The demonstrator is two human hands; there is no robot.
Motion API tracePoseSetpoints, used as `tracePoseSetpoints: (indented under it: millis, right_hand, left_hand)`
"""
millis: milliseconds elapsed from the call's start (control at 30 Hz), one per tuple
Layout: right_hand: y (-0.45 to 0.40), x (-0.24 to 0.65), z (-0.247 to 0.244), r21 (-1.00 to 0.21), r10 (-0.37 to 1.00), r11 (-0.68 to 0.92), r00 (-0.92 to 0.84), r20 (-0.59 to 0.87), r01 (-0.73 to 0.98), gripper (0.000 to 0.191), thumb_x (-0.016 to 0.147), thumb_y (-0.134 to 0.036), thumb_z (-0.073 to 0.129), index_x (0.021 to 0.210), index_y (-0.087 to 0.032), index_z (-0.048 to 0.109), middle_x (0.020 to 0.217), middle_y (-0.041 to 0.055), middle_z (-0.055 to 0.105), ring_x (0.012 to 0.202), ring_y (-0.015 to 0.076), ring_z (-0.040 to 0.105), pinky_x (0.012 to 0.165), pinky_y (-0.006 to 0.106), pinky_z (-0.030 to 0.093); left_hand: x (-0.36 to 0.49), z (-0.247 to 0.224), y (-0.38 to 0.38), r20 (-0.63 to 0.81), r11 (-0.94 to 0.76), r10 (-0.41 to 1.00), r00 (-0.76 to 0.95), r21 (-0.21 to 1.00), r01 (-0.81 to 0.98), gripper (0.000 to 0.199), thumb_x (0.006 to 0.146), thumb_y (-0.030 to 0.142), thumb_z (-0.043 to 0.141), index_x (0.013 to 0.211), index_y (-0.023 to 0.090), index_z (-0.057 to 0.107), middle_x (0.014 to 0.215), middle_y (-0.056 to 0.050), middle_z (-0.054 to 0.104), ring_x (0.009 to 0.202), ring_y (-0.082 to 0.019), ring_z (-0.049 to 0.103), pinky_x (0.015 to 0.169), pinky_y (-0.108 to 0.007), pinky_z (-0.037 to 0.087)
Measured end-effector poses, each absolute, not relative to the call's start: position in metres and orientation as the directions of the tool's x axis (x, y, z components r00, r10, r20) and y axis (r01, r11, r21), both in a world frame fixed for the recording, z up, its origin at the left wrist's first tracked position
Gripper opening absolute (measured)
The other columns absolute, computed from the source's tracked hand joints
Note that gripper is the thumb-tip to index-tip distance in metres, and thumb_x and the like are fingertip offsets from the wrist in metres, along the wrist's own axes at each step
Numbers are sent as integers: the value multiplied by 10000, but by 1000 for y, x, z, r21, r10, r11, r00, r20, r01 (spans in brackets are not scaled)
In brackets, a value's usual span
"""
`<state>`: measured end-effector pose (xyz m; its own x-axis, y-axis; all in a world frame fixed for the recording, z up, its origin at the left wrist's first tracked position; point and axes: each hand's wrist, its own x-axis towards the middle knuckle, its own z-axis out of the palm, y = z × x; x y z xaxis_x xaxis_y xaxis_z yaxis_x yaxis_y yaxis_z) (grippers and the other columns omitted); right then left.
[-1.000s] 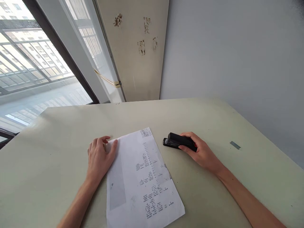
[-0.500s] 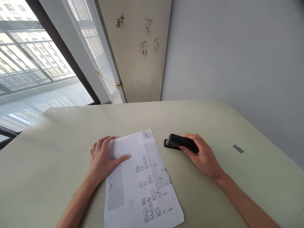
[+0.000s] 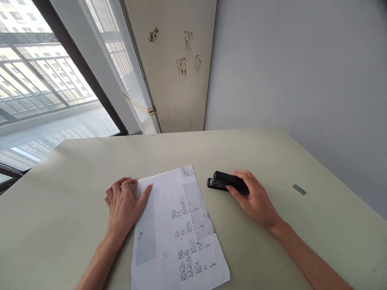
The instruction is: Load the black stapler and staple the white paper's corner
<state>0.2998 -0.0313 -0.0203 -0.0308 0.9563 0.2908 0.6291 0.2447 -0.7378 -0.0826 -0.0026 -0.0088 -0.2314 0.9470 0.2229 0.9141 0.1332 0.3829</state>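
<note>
Printed sheets of paper (image 3: 169, 233) lie on the table, with a barcode at the top right corner and a grey block along the left side. My left hand (image 3: 123, 205) rests at their upper left corner, thumb lying on top of the paper and index fingertip at the corner; thumb and fingers are apart. To the right of the paper, my right hand (image 3: 255, 199) is wrapped round a black stapler (image 3: 229, 181). Its nose points left toward the paper, a small gap away, and its jaws are apart. The stapler's rear end is hidden in my palm.
The pale table (image 3: 256, 153) reaches back to a stained panel (image 3: 181, 100) and a grey wall (image 3: 287, 72). A small grey strip (image 3: 299, 189) lies on the table at the right. Windows (image 3: 45, 80) are at the left.
My left hand has slid left toward the paper's corner, and its thumb has drawn back from the middle of the sheet. My right hand keeps its hold on the stapler. The view has shifted slightly.
</note>
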Motion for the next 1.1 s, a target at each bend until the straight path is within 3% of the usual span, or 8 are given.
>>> tracePoseSetpoints:
  millis: [267,467,667,800,1100]
  right_hand:
    - [-32,300,-18,-764,974,188,-18,225,618,327,1022,-540,562,1246,-306,605,1175,58,703,1016,258,672,662,345,581]
    - [-32,300,-19,-768,975,187,-20,222,613,313,1023,-521,571,1246,-303,602,1173,53,704,1020,256,669,707,355,582]
    - [-32,299,-19,-766,972,194,-15,234,613,296,1017,-502,588,1233,-300,610,1159,53,709,1002,256,673,698,349,583]
    - [-32,299,-18,-768,972,194,-15,234,611,290,1019,-497,589,1233,-303,611,1151,46,711,988,248,673,659,334,570]
    - [-33,300,-17,-771,976,179,-14,216,612,310,1019,-514,585,1238,-296,610,1168,54,708,1012,259,668,734,368,581]
  left_hand:
    - [-83,-7,-4,216,126,950,-225,396,910,548,851,740,540,989,218,633,1376,-171,553,1392,-438,358,1127,-603,326]
    - [-82,-6,-5,232,125,948,-218,359,925,529,853,743,535,907,226,633,1350,-167,568,1369,-449,376,1123,-609,322]
    - [-81,-7,-5,228,123,949,-218,369,921,633,890,691,492,1243,179,611,1357,-187,537,1347,-429,409,1128,-609,349]
    - [-82,-7,-4,197,130,956,-216,376,918,679,894,685,494,1336,188,621,1342,-186,514,1355,-429,385,1147,-623,339]
    - [-85,-9,-3,177,124,958,-226,456,881,556,853,693,524,1098,212,655,1329,-160,541,1381,-422,363,1165,-595,352]
